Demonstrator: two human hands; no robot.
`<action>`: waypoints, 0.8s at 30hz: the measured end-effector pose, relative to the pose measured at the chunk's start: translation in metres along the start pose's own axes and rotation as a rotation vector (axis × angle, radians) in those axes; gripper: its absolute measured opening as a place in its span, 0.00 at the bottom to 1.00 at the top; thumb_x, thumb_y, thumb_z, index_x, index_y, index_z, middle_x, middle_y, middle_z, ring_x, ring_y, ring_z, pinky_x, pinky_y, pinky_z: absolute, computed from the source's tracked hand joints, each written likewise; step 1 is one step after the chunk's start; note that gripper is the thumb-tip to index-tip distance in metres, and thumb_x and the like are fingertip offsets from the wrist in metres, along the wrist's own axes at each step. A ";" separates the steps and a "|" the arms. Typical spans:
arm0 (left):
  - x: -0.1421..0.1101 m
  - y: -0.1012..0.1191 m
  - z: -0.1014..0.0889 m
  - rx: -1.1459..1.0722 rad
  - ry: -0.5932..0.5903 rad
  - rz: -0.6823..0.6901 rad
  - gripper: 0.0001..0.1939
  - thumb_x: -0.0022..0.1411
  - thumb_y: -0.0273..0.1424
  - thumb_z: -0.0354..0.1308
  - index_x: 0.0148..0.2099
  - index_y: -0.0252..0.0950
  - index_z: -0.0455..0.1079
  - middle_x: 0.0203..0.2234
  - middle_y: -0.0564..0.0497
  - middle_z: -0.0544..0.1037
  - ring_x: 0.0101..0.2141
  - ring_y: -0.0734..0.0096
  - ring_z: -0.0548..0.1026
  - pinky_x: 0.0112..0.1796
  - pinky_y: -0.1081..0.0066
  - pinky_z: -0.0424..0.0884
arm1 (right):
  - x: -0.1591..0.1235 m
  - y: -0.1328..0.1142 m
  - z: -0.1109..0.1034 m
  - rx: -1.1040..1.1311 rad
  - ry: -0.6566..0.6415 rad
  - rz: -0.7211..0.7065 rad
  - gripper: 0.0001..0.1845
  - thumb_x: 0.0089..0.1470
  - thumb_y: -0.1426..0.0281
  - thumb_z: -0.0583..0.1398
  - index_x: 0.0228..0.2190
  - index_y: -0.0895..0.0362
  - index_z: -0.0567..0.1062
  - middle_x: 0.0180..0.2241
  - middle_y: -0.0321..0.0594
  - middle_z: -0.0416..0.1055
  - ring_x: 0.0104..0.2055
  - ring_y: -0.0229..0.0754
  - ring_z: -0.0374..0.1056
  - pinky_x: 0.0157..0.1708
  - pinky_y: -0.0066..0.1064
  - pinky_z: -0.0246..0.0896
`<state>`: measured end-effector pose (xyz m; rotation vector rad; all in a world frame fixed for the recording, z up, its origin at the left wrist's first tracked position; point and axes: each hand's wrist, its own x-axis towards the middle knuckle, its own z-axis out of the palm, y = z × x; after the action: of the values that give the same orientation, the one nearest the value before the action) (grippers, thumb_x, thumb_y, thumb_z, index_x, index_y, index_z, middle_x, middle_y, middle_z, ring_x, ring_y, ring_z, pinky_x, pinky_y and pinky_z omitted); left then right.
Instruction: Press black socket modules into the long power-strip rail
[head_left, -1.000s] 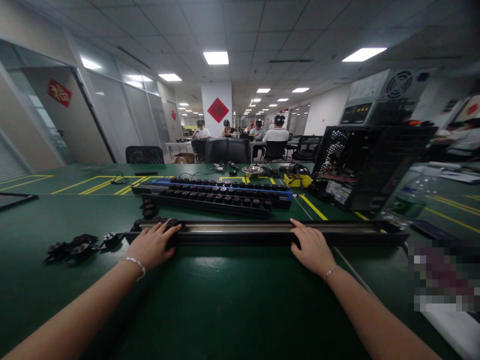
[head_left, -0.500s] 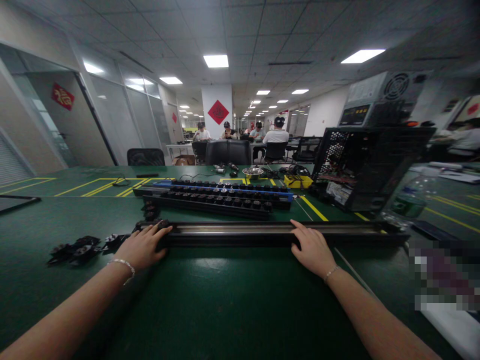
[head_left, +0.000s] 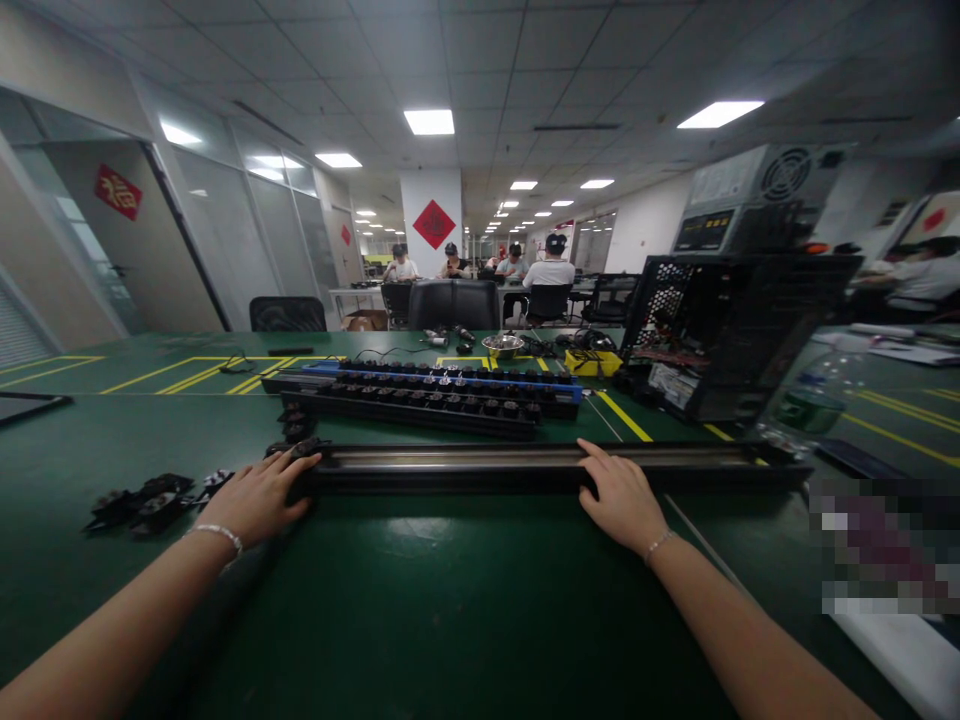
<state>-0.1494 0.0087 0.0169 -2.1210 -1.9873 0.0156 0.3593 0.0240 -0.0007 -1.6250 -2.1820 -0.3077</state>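
A long black rail [head_left: 450, 470] with a bare metallic channel lies across the green table in front of me. My left hand [head_left: 259, 490] is at its left end, fingers curled over a small black module [head_left: 306, 447] that they partly hide. Toward the right, my right hand [head_left: 619, 500] grips the rail, thumb at the near side and index finger stretched over the channel. Several loose black modules [head_left: 161, 503] lie left of my left hand, and more black modules [head_left: 298, 422] sit just behind it.
Behind the rail stand rows of black modules on rails [head_left: 427, 400], one with a blue edge [head_left: 574, 390]. Farther back are a metal bowl [head_left: 504, 345] and a yellow tray [head_left: 592, 364]. An open computer case [head_left: 739, 330] and a plastic bottle [head_left: 814, 400] stand at right.
My left hand has slid a little left along the rail, and the black module under its fingers has shifted with it. My right hand stays on the rail. The view has turned slightly.
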 end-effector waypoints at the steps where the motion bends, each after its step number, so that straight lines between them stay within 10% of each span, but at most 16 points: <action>1: 0.000 -0.002 0.000 -0.001 -0.008 -0.008 0.35 0.53 0.45 0.50 0.62 0.42 0.55 0.57 0.41 0.64 0.56 0.47 0.61 0.52 0.51 0.58 | 0.000 0.000 0.000 -0.001 -0.002 0.002 0.12 0.48 0.70 0.53 0.36 0.54 0.69 0.57 0.41 0.60 0.49 0.46 0.63 0.51 0.44 0.52; 24: -0.003 -0.031 -0.003 0.025 -0.114 -0.093 0.34 0.56 0.42 0.48 0.64 0.41 0.52 0.57 0.42 0.63 0.55 0.53 0.64 0.52 0.55 0.60 | 0.001 0.000 -0.002 0.002 0.001 -0.008 0.11 0.47 0.71 0.52 0.35 0.54 0.69 0.57 0.42 0.60 0.47 0.45 0.64 0.50 0.44 0.53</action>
<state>-0.1791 0.0064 0.0249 -2.0525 -2.1362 0.1475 0.3590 0.0237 0.0017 -1.6151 -2.1877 -0.3082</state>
